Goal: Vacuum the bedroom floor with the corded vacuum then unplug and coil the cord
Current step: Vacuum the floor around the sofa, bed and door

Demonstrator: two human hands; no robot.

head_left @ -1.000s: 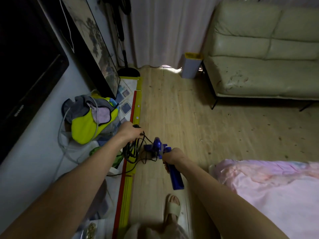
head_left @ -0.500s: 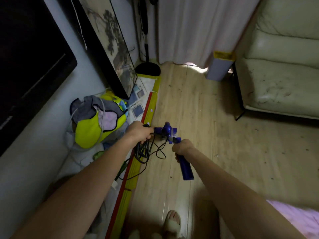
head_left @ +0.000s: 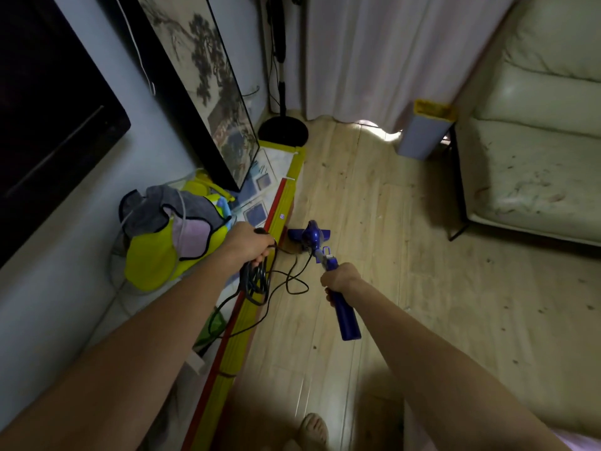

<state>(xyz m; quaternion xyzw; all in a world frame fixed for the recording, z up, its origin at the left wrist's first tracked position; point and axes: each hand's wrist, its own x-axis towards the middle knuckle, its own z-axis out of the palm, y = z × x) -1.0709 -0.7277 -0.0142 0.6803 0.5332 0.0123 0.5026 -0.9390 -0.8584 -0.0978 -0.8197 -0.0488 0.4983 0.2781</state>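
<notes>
Your right hand (head_left: 340,277) is closing its grip around the blue vacuum handle (head_left: 344,312), whose long axis is running forward and slightly left to the vacuum head (head_left: 308,237) on the wooden floor (head_left: 374,222). Your left hand (head_left: 248,244) is clutching the gathered black cord (head_left: 257,281), loops dangling beside the yellow mat edge (head_left: 257,307). The plug end is trailing out of sight.

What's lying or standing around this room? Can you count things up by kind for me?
Cleaning gear: 2, blue vacuum and black cord
Furniture: 1, cream sofa
Bins: 1, grey bin
Framed pictures: 1, leaning picture
Fan stands: 1, black stand
Clothing piles: 1, yellow-and-grey pile
Total: 7
</notes>
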